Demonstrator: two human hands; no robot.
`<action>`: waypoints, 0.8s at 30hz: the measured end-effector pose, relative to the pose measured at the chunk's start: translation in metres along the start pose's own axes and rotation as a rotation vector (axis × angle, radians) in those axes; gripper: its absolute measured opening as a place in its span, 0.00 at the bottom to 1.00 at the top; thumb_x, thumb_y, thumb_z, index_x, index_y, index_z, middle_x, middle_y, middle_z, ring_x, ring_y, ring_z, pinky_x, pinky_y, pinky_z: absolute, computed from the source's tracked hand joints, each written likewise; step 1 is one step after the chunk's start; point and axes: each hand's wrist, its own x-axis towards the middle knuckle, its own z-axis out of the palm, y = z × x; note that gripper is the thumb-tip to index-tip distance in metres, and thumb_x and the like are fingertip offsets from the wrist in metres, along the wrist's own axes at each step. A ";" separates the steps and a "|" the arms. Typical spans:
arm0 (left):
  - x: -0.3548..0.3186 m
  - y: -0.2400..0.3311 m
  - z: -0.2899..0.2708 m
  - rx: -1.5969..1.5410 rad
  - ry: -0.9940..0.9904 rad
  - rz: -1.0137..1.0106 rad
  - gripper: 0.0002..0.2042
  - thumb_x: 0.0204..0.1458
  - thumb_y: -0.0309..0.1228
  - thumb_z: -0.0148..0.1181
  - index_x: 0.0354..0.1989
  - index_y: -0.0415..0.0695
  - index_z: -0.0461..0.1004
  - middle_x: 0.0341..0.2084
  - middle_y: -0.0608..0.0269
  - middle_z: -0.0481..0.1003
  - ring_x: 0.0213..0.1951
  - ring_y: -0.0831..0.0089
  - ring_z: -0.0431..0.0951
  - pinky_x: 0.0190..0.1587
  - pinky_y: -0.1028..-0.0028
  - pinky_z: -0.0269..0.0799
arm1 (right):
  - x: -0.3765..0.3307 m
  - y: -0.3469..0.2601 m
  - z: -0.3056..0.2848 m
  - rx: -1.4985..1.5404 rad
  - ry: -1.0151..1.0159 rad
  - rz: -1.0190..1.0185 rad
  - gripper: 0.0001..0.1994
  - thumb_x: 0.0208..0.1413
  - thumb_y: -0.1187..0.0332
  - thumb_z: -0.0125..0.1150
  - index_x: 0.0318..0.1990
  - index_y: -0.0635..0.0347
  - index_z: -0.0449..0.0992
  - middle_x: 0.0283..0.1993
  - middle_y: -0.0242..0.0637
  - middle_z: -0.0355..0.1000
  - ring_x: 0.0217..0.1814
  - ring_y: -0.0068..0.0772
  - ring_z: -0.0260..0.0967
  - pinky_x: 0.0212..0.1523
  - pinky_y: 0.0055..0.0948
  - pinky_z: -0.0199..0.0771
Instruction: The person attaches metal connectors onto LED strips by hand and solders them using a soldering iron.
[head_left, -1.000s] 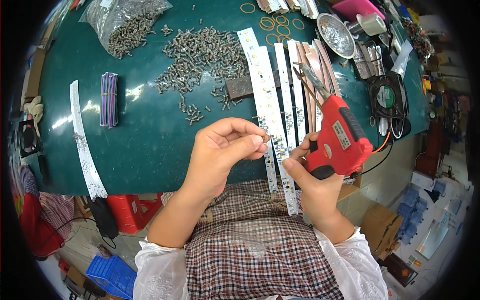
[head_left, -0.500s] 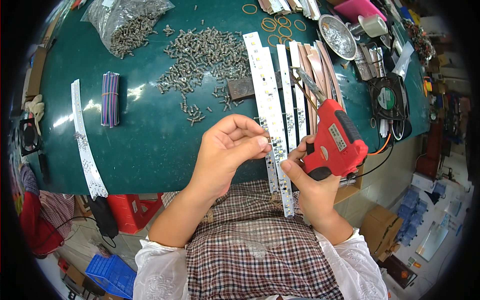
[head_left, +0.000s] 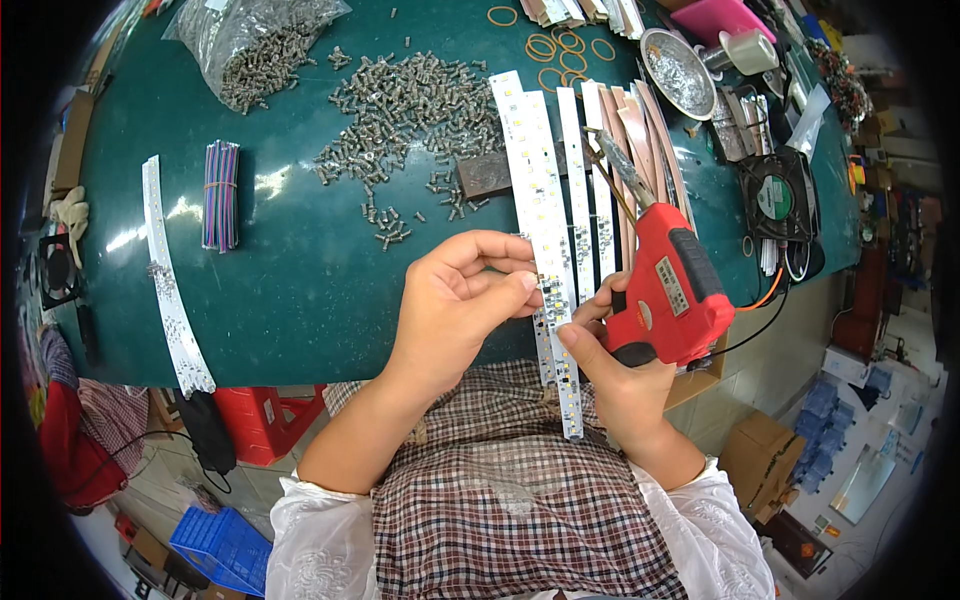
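I note a glossy green worktop (head_left: 290,320); across its near edge, slim, flat white strips (head_left: 548,215) overlap. The angular red soldering gun (head_left: 672,285) is gripped in my right hand (head_left: 628,365), thumb on the strips. My left hand (head_left: 455,290) meets their left edge, grasp indiscernible. I judge positioning in hand, calling next for steadiness. Beyond: small metal fittings (head_left: 410,110).

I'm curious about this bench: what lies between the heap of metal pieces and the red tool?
In the head view, a dark block, white circuit strips and tan strips lie between the heap and the red tool.
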 end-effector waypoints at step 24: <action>0.018 -0.004 -0.008 0.661 0.307 0.201 0.10 0.51 0.17 0.57 0.42 0.34 0.73 0.34 0.55 0.76 0.29 0.77 0.80 0.32 0.79 0.77 | -0.043 0.004 -0.060 -0.294 -0.164 -0.033 0.19 0.58 0.69 0.60 0.53 0.61 0.61 0.32 0.33 0.65 0.28 0.23 0.64 0.29 0.26 0.68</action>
